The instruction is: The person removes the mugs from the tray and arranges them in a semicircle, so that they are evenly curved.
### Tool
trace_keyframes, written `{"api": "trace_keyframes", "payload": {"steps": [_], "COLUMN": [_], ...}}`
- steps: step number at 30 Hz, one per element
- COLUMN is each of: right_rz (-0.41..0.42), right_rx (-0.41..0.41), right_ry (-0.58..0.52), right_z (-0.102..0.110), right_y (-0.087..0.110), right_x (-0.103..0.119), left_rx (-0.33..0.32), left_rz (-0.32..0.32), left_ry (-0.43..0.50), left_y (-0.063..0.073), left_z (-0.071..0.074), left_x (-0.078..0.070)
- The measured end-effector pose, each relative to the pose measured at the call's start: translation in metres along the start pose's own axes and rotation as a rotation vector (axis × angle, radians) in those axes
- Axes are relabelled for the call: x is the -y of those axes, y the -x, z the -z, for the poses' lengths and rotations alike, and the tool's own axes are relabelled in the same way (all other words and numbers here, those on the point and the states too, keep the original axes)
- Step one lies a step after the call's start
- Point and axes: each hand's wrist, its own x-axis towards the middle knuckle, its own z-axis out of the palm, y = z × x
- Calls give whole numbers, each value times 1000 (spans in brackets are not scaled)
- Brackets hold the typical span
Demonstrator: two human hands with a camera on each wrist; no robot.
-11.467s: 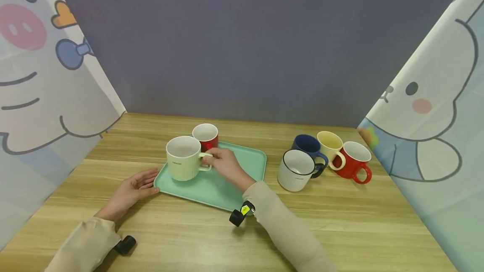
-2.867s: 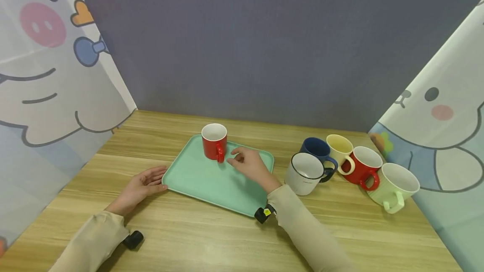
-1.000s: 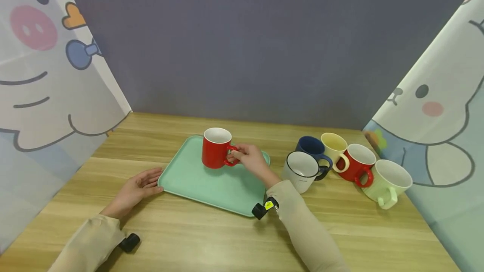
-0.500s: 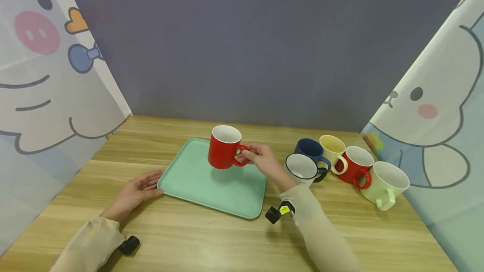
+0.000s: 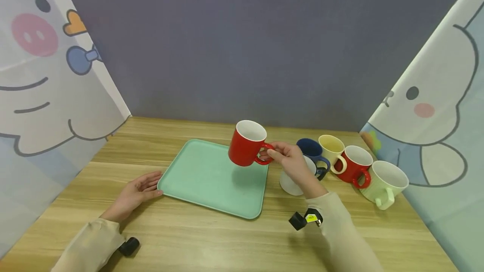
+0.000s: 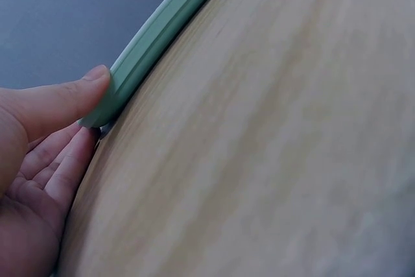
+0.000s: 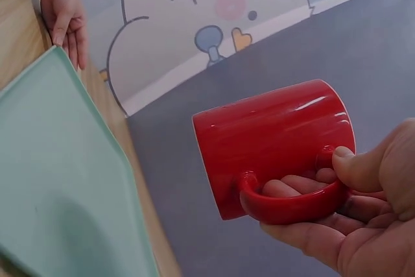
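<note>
My right hand (image 5: 289, 160) grips a red mug (image 5: 245, 148) with a white inside by its handle. The mug is lifted above the right part of a mint-green tray (image 5: 211, 175) and leans slightly. In the right wrist view, my fingers pass through the handle of the red mug (image 7: 272, 137) and my thumb presses on its top. My left hand (image 5: 136, 192) rests on the table at the tray's near left corner, thumb and fairly straight fingers touching either side of it. In the left wrist view, the thumb lies against the tray's rim (image 6: 149, 47).
Right of the tray stand a white mug (image 5: 290, 184), partly hidden by my right hand, a navy mug (image 5: 308, 148), a yellow mug (image 5: 332, 144), another red mug (image 5: 351, 167) and a pale green mug (image 5: 385, 179). A grey panel (image 5: 242, 45) stands behind the wooden table (image 5: 211, 242).
Earlier, my right hand held the pale green mug over the tray; that mug now stands at the far right. Since then, it has gripped the red mug, lifted it and moved it right.
</note>
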Motion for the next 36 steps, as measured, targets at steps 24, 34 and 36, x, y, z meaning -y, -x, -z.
{"api": "trace_keyframes", "payload": {"steps": [24, 34, 36], "right_rz": [69, 108, 128], "right_rx": [-238, -325, -338], "right_ry": [32, 33, 11], "right_z": [100, 128, 134], "right_y": [87, 117, 123], "right_x": [-2, -6, -7], "left_rx": [11, 1, -1], "left_rz": [-1, 6, 6], "left_ry": [0, 9, 18], "left_y": [-3, -1, -1], "left_z": [-1, 1, 2], "left_x": [-1, 3, 4]}}
